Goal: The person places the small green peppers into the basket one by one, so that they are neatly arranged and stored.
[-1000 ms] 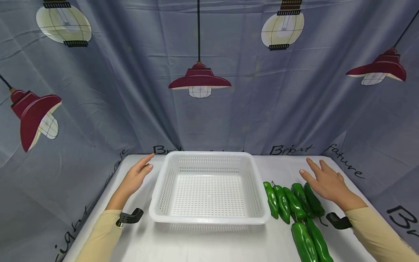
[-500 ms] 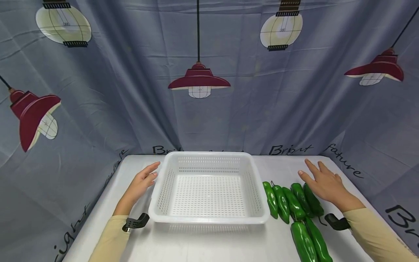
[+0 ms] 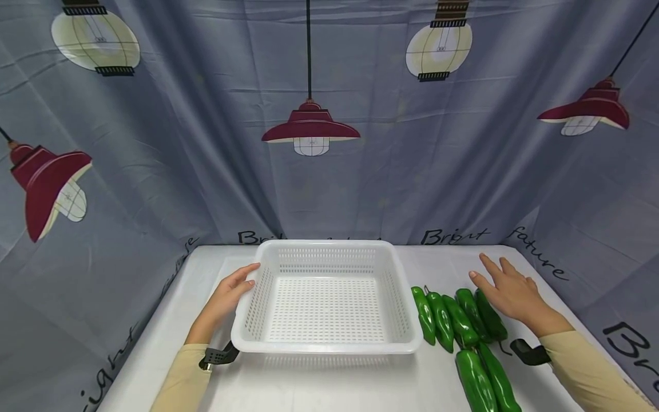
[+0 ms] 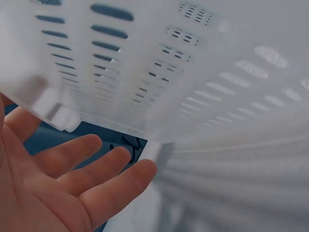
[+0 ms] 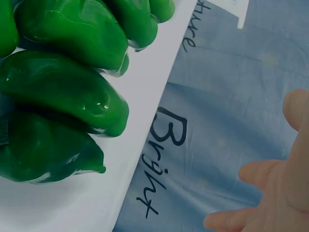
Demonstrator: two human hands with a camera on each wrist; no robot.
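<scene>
Our left hand (image 3: 222,300) and right hand (image 3: 516,296) are loose-fingered, grasping nothing; the basket (image 3: 325,347) on the table (image 3: 329,389), beside the peppers (image 3: 460,325), looks light and stiff, so we'd grip its side rims (image 3: 405,297).

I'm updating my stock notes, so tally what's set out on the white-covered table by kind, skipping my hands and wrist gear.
Glossy green elongated peppers: 7
White rectangular perforated plastic basket: 1
Total: 8
</scene>
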